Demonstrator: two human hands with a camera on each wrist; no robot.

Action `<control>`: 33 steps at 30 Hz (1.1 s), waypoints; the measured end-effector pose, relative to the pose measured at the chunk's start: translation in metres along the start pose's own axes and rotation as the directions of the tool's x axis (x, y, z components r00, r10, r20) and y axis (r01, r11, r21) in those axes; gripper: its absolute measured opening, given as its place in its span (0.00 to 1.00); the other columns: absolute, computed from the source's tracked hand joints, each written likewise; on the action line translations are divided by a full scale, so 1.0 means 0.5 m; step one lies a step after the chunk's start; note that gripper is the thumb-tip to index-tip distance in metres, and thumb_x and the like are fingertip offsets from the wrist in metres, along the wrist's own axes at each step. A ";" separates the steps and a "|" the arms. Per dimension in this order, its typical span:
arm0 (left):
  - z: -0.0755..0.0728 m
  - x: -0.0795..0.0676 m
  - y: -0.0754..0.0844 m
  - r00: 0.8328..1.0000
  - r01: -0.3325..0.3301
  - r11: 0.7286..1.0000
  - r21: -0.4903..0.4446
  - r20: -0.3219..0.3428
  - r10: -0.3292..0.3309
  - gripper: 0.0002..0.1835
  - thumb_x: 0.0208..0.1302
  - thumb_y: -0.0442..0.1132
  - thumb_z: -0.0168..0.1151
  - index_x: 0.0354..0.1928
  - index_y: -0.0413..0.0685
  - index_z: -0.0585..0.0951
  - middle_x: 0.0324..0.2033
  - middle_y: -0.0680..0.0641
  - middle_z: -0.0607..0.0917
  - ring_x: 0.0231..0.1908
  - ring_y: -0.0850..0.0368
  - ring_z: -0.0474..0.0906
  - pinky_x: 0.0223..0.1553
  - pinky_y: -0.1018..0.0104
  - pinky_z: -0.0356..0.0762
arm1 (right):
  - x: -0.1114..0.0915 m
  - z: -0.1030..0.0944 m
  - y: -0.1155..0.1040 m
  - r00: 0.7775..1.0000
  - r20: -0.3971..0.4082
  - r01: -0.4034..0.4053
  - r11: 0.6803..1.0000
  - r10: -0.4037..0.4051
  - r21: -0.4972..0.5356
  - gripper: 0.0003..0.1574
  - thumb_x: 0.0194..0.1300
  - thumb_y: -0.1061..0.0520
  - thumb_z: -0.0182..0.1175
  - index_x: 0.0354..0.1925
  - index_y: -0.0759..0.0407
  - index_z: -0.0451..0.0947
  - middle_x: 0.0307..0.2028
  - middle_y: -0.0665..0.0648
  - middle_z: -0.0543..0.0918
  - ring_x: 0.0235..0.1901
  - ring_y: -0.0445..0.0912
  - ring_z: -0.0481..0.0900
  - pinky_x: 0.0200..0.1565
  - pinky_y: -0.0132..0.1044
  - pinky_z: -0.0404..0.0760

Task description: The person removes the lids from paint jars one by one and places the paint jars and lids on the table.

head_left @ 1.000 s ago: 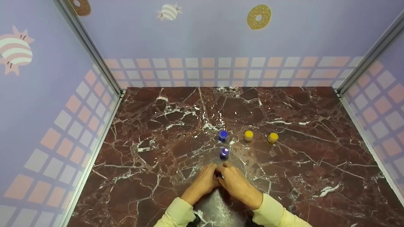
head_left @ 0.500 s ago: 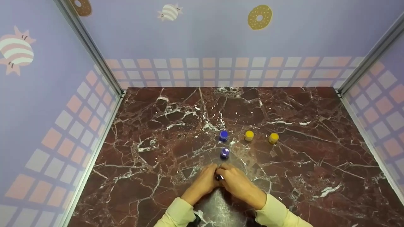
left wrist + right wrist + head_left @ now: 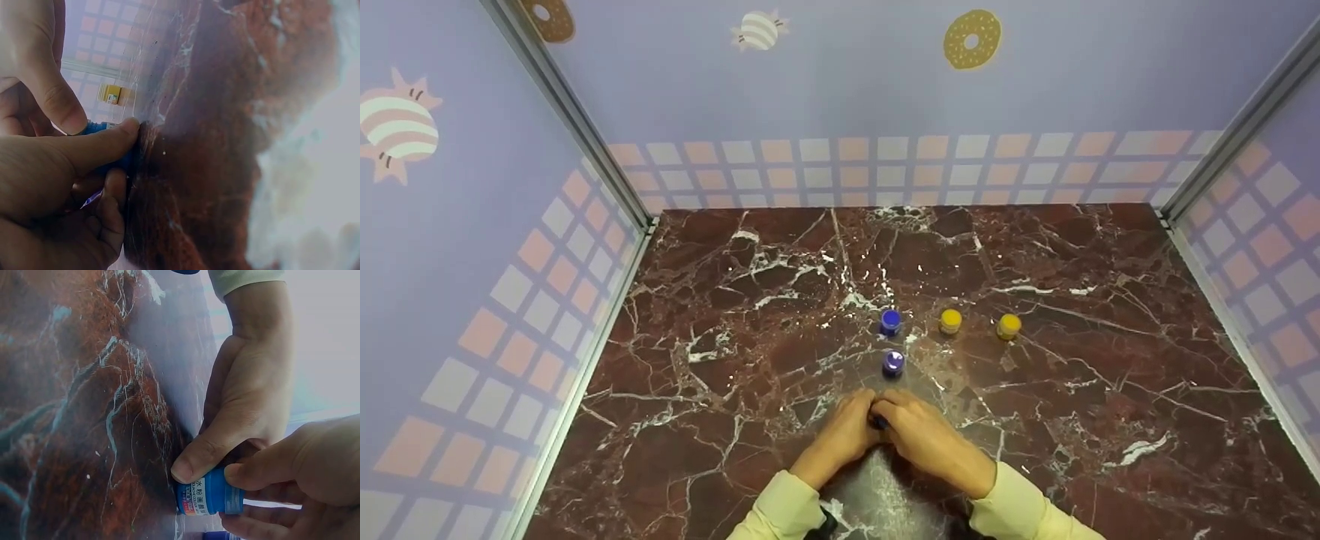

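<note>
A small blue gouache paint jar [image 3: 197, 496] is held low at the tabletop between both hands. My left hand [image 3: 849, 429] grips its labelled body, thumb along the side, as the right wrist view shows. With thumb and fingers, my right hand [image 3: 924, 436] pinches the lid [image 3: 233, 498] end. From the head view the fingers hide most of this jar. Just beyond the hands stands a purple paint jar [image 3: 893, 364], and behind it a blue-lidded jar [image 3: 890, 322]. Two yellow jars [image 3: 951, 322] stand to the right of that one.
The tabletop [image 3: 720, 450] is dark red marble with white veins. Lilac panels with pink and white squares wall it in at the back [image 3: 855, 90], left [image 3: 457, 247] and right [image 3: 1267, 225]. Metal strips [image 3: 577, 360] edge the side panels.
The right hand's fingers have shifted slightly left over the top of the held jar. The left hand and the standing jars keep their places.
</note>
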State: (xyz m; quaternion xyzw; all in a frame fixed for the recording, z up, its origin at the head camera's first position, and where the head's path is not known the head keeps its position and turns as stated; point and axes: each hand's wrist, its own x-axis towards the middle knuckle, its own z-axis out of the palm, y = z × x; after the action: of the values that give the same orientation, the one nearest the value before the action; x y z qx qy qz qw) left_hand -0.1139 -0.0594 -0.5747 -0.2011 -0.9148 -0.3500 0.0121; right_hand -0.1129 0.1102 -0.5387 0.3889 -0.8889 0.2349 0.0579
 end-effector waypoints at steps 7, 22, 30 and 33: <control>0.001 -0.001 0.003 1.000 0.001 1.000 -0.013 0.013 -0.001 0.21 0.48 0.38 0.81 0.37 0.45 0.76 0.34 0.48 0.80 0.39 0.47 0.79 0.46 0.54 0.75 | -0.009 -0.003 0.011 0.997 -0.057 0.059 0.993 -0.053 0.107 0.24 0.50 0.78 0.65 0.47 0.67 0.83 0.48 0.60 0.84 0.50 0.53 0.83 0.56 0.45 0.82; 0.002 -0.003 0.008 0.997 0.054 0.997 -0.046 0.061 -0.051 0.21 0.52 0.32 0.78 0.47 0.43 0.79 0.40 0.48 0.81 0.44 0.50 0.77 0.48 0.55 0.76 | -0.049 -0.013 0.041 0.970 -0.131 -0.103 0.838 0.203 0.536 0.25 0.55 0.78 0.64 0.53 0.71 0.79 0.49 0.65 0.84 0.47 0.56 0.85 0.49 0.49 0.85; -0.007 -0.005 0.014 0.995 0.063 0.997 -0.046 0.080 -0.059 0.21 0.53 0.31 0.78 0.46 0.42 0.79 0.38 0.50 0.79 0.39 0.55 0.74 0.45 0.59 0.75 | -0.061 -0.030 0.034 0.948 -0.107 -0.154 0.726 0.300 0.670 0.20 0.59 0.76 0.65 0.51 0.75 0.79 0.48 0.70 0.82 0.46 0.65 0.83 0.50 0.53 0.84; -0.009 -0.006 0.019 0.992 0.085 0.995 -0.055 0.100 -0.079 0.20 0.55 0.34 0.78 0.47 0.43 0.78 0.39 0.50 0.77 0.40 0.56 0.73 0.45 0.59 0.75 | -0.066 -0.033 0.036 0.943 -0.083 -0.168 0.676 0.322 0.718 0.19 0.59 0.76 0.65 0.51 0.77 0.77 0.48 0.73 0.81 0.47 0.67 0.82 0.52 0.51 0.83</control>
State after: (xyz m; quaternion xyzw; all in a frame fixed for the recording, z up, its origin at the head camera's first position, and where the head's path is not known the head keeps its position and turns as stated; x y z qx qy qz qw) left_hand -0.1083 -0.0569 -0.5656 -0.1803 -0.9110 -0.3670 -0.0530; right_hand -0.1044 0.1500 -0.5402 0.2321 -0.7660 0.5985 -0.0360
